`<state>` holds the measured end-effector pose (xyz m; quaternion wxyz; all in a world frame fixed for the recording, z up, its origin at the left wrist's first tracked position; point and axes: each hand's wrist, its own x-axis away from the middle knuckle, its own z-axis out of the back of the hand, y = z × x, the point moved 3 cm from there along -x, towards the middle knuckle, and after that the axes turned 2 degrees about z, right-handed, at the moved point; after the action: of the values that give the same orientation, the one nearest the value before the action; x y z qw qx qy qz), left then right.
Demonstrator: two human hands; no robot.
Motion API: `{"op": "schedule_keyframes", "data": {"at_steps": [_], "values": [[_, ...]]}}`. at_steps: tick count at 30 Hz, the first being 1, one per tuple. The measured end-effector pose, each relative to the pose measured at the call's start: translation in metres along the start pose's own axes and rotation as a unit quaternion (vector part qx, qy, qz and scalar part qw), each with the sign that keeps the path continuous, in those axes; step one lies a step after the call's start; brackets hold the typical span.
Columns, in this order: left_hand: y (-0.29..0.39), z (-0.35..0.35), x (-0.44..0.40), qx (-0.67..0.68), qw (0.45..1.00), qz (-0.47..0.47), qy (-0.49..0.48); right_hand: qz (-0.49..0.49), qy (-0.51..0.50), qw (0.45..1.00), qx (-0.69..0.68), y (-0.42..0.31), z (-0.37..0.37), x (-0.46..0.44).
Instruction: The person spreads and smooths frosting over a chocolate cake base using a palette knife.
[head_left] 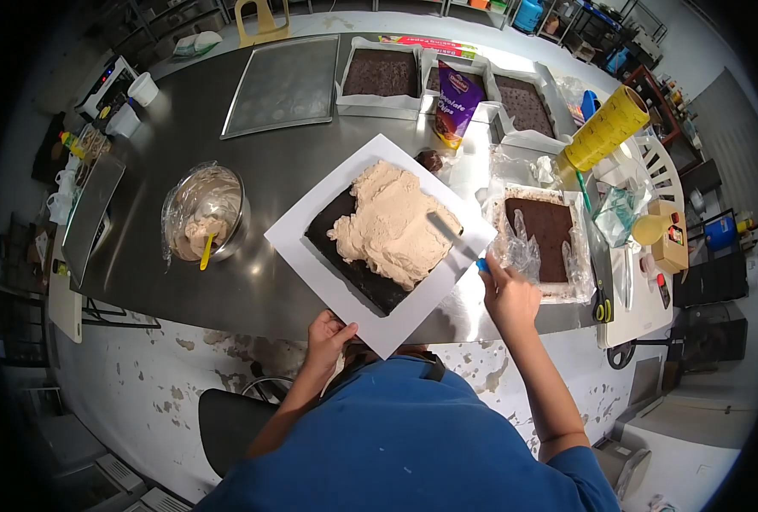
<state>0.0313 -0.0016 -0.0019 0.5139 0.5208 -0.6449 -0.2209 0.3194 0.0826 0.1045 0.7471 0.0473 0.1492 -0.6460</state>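
A dark square cake (336, 224) lies on a white square board (383, 328), turned cornerwise on the steel table. Thick light-brown frosting (392, 222) covers much of its top; dark cake shows along the left and lower-left sides. My right hand (512, 299) is closed round the blue handle of a spatula (454, 236), whose blade rests on the frosting at the right. With thumb and fingers, my left hand (329, 335) grips the board's edge near its bottom corner. A bowl (234, 183) with leftover frosting and a yellow-handled scraper (207, 250) stands to the left.
Lined pans of cake (381, 72) and a purple chocolate chips bag (457, 102) stand at the back, beside an empty tray (281, 85). On the right are another cake (539, 235) with plastic wrap, a yellow roll (608, 126) and scissors (602, 307).
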Motion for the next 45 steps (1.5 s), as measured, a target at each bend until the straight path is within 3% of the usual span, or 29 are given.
{"op": "schedule_keyframes", "data": {"at_steps": [2, 5, 9, 16, 21, 24, 26, 28, 29, 30, 32, 36, 39, 42, 43, 45], "values": [[0.000, -0.002, 0.002, 0.016, 1.000, 0.012, -0.011, -0.006, 0.005, 1.000, 0.024, 0.003, -0.005, -0.002], [-0.003, -0.004, 0.003, 0.018, 1.000, 0.007, -0.007, -0.061, -0.069, 0.992, -0.082, -0.002, -0.008, 0.000], [-0.005, -0.006, 0.003, 0.020, 1.000, 0.005, -0.013, 0.002, -0.158, 0.972, -0.173, -0.026, 0.002, 0.012], [-0.007, -0.008, 0.004, 0.014, 1.000, 0.015, -0.022, 0.008, -0.051, 0.989, -0.135, -0.021, 0.018, 0.007], [-0.011, -0.020, 0.005, 0.013, 0.999, 0.021, -0.041, 0.086, -0.111, 0.978, -0.152, -0.040, 0.004, 0.015], [-0.012, -0.024, 0.007, 0.012, 0.998, 0.040, -0.047, 0.129, -0.097, 0.980, -0.114, -0.036, 0.013, 0.014], [-0.012, -0.024, 0.007, -0.002, 0.998, 0.036, -0.056, 0.189, 0.011, 0.978, -0.083, -0.028, 0.018, 0.006], [-0.011, -0.019, 0.005, 0.003, 0.999, 0.034, -0.043, 0.158, 0.056, 0.983, -0.076, -0.020, 0.022, -0.007], [-0.010, -0.016, 0.004, 0.008, 0.999, 0.030, -0.029, 0.106, 0.000, 0.993, -0.059, -0.018, 0.024, -0.009], [-0.010, -0.012, 0.002, 0.007, 0.999, 0.030, -0.029, 0.106, 0.000, 0.993, -0.060, -0.019, 0.021, -0.008], [-0.010, -0.006, -0.002, 0.006, 1.000, 0.010, 0.001, 0.076, -0.101, 0.984, -0.125, -0.018, 0.005, -0.005], [-0.004, -0.012, -0.001, 0.009, 1.000, -0.007, 0.003, 0.118, -0.146, 0.970, -0.156, -0.026, 0.006, 0.008], [-0.004, -0.012, -0.002, 0.002, 1.000, -0.007, 0.002, 0.153, -0.100, 0.972, -0.150, -0.019, 0.008, 0.008], [-0.003, -0.013, -0.001, -0.019, 1.000, 0.000, -0.015, 0.162, 0.052, 0.982, -0.081, -0.007, 0.006, -0.005], [-0.003, -0.013, -0.001, -0.020, 1.000, -0.001, -0.014, 0.101, 0.003, 0.993, -0.059, -0.006, 0.009, -0.008], [-0.004, -0.014, 0.000, -0.016, 1.000, 0.018, -0.016, 0.089, -0.035, 0.991, -0.090, -0.004, 0.002, -0.005]]}}
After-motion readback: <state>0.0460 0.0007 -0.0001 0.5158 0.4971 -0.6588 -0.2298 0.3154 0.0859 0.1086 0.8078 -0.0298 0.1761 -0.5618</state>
